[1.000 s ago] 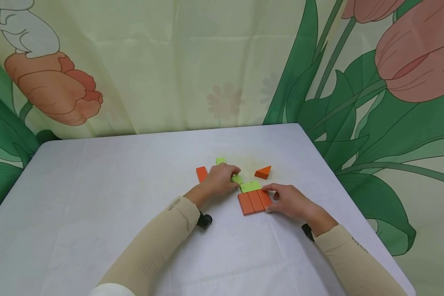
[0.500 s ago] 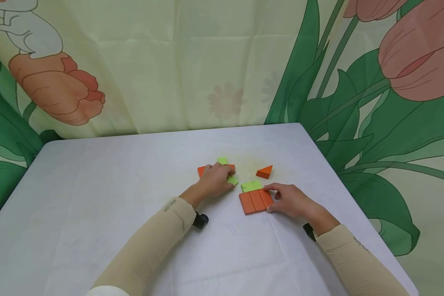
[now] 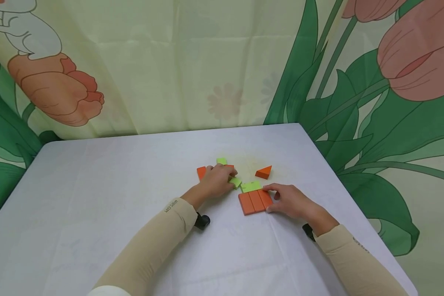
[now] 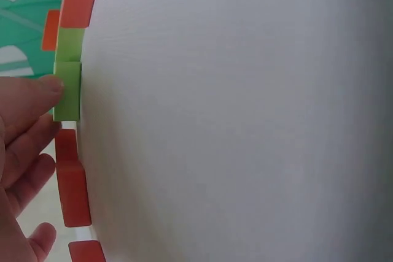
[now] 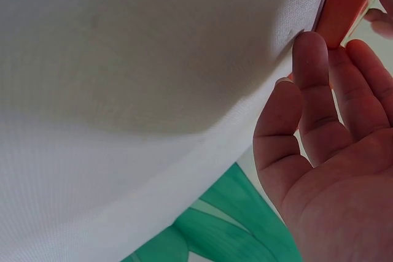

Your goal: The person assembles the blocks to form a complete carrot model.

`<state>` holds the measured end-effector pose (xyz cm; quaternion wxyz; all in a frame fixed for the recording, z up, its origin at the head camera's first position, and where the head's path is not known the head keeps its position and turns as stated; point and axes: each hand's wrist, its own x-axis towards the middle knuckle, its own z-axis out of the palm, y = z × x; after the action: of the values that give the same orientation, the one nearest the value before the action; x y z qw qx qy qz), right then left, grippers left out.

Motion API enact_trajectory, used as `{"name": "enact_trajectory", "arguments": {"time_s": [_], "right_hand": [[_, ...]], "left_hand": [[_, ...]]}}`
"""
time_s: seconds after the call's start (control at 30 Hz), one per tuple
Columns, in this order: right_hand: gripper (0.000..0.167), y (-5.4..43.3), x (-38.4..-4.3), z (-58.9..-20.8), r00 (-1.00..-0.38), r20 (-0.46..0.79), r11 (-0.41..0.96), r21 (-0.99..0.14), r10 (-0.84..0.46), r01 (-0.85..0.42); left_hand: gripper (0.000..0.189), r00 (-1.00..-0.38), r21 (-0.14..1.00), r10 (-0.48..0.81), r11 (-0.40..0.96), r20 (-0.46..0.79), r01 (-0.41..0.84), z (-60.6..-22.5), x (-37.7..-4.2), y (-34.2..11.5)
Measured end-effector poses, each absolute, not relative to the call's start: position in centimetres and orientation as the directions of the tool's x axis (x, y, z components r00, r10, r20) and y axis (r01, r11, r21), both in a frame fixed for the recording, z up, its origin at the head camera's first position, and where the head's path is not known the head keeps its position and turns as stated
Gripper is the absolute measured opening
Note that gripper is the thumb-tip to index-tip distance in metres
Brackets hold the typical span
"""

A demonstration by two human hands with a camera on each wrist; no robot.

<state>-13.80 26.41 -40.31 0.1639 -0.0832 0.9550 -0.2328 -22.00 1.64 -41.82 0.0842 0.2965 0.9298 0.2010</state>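
My left hand (image 3: 215,180) pinches a small green block (image 3: 235,182) just left of a green strip of block (image 3: 250,186). In the left wrist view, the thumb lies against this green block (image 4: 67,91), its end close to another green piece (image 4: 69,44). Directly below the green strip, several flat orange blocks (image 3: 255,201) lie side by side as a slab. My right hand (image 3: 290,200) grips the slab's right-hand orange block, index finger at the upper corner and thumb at the lower one. The right wrist view shows fingers around the orange block's end (image 5: 344,13).
Behind the left hand are an orange block (image 3: 201,172), another partly hidden orange block (image 3: 230,166) and a green block (image 3: 221,161). An orange triangular block (image 3: 263,172) stands beyond the green strip. The white-covered table (image 3: 114,197) ends at a patterned curtain (image 3: 177,74).
The left hand drew back leftward with the green block, uncovering an orange block behind, then came slightly right again toward the green strip. The right hand has stayed at the orange slab.
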Motion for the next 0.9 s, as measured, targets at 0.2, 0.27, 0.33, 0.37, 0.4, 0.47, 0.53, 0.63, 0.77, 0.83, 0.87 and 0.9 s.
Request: {"name": "enact_trajectory", "arguments": {"time_s": [0.2, 0.27, 0.33, 0.37, 0.4, 0.47, 0.53, 0.63, 0.77, 0.83, 0.87, 0.9], "right_hand": [[0.064, 26.3, -13.8, -40.3, -0.93, -0.285, 0.88, -0.469, -0.23, -0.074], [0.064, 26.4, -13.8, -40.3, -0.93, -0.286, 0.881, -0.467, -0.229, -0.073], [0.064, 26.4, -13.8, -40.3, -0.931, -0.285, 0.881, -0.467, -0.23, -0.075], [0.064, 26.4, -13.8, -40.2, -0.931, -0.283, 0.881, -0.467, -0.231, -0.077], [0.064, 26.4, -13.8, -40.2, -0.931, -0.281, 0.881, -0.467, -0.232, -0.078], [0.064, 26.4, -13.8, -40.2, -0.931, -0.28, 0.88, -0.467, -0.234, -0.081], [0.064, 26.4, -13.8, -40.2, -0.931, -0.28, 0.88, -0.467, -0.234, -0.081], [0.064, 26.4, -13.9, -40.1, -0.93, -0.282, 0.881, -0.466, -0.234, -0.08], [0.064, 26.4, -13.9, -40.1, -0.93, -0.285, 0.881, -0.466, -0.233, -0.078], [0.064, 26.4, -13.8, -40.1, -0.929, -0.288, 0.882, -0.466, -0.231, -0.075], [0.064, 26.4, -13.8, -40.1, -0.929, -0.29, 0.882, -0.465, -0.229, -0.072], [0.064, 26.4, -13.8, -40.1, -0.929, -0.291, 0.883, -0.464, -0.227, -0.071]], "left_hand": [[0.039, -0.806, 0.438, 0.591, 0.735, -0.041, 0.517, -42.0, -22.0, 1.7], [0.039, -0.805, 0.439, 0.592, 0.734, -0.04, 0.518, -42.0, -22.0, 1.7], [0.039, -0.805, 0.439, 0.591, 0.734, -0.04, 0.517, -41.9, -22.0, 1.8], [0.039, -0.806, 0.44, 0.591, 0.734, -0.039, 0.517, -41.9, -22.0, 1.8], [0.041, -0.808, 0.442, 0.588, 0.735, -0.039, 0.514, -41.9, -22.0, 1.7], [0.043, -0.821, 0.463, 0.57, 0.737, -0.033, 0.493, -41.8, -22.1, 1.7], [0.045, -0.841, 0.483, 0.541, 0.742, -0.024, 0.464, -41.6, -22.3, 1.5], [0.047, -0.871, 0.507, 0.492, 0.754, -0.016, 0.417, -41.2, -23.1, 1.0], [0.05, -0.895, 0.489, 0.446, 0.787, -0.028, 0.377, -40.7, -24.6, 0.3], [0.051, -0.905, 0.475, 0.424, 0.805, -0.044, 0.354, -40.6, -25.3, 0.0], [0.052, -0.909, 0.468, 0.414, 0.814, -0.051, 0.345, -40.5, -25.7, -0.1], [0.052, -0.912, 0.463, 0.405, 0.821, -0.059, 0.334, -40.5, -26.1, -0.2]]}}
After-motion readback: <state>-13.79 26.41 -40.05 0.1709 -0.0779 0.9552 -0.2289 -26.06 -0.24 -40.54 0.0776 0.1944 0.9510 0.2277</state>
